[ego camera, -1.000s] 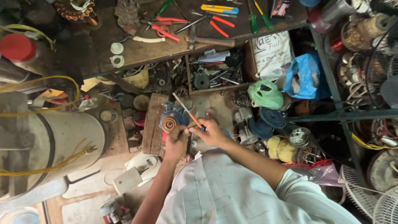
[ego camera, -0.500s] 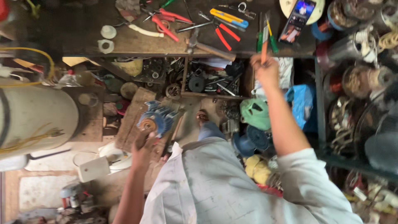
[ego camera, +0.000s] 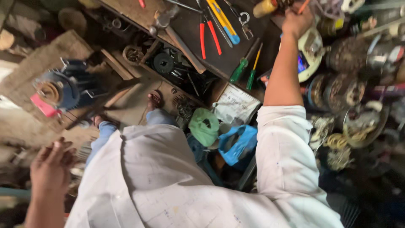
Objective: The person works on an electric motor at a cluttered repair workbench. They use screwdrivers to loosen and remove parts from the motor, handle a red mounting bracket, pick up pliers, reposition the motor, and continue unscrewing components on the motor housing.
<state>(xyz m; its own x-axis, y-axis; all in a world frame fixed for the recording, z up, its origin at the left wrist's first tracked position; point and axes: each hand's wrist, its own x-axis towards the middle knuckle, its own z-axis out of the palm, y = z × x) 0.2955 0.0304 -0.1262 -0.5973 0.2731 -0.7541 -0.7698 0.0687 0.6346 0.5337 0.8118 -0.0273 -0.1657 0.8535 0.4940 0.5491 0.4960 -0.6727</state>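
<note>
An orange-handled tool sits clamped in the right hand, its long axis slanting up and to the right, tip out of view. It is above the far edge of the desk, just right of the yellow-and-blue tool and beyond the green screwdrivers. The left hand hangs open, fingers apart, near the blue motor.
</note>
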